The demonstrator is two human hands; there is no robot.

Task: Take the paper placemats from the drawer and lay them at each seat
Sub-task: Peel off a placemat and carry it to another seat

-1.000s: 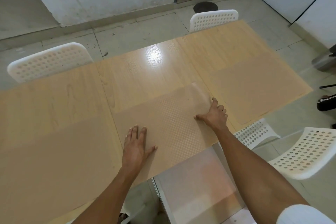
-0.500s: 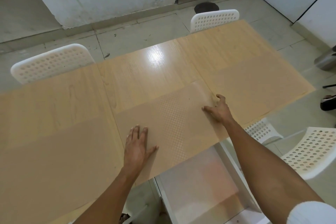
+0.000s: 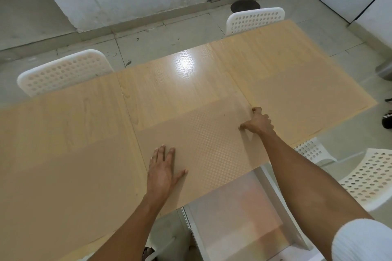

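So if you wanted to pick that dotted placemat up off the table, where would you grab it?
Probably at its right edge, coming in from the right. The dotted placemat lies flat on the table, so its middle gives nothing to pinch. The right hand already curls its fingers at that edge, which looks slightly lifted. The left hand rests flat on it, steadying it.

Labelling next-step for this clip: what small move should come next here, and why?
Probably slide the right hand outward to flatten the placemat. The left hand lies flat on its near left part, while the right hand's fingers are curled at the far right edge, which looks slightly lifted off the table.
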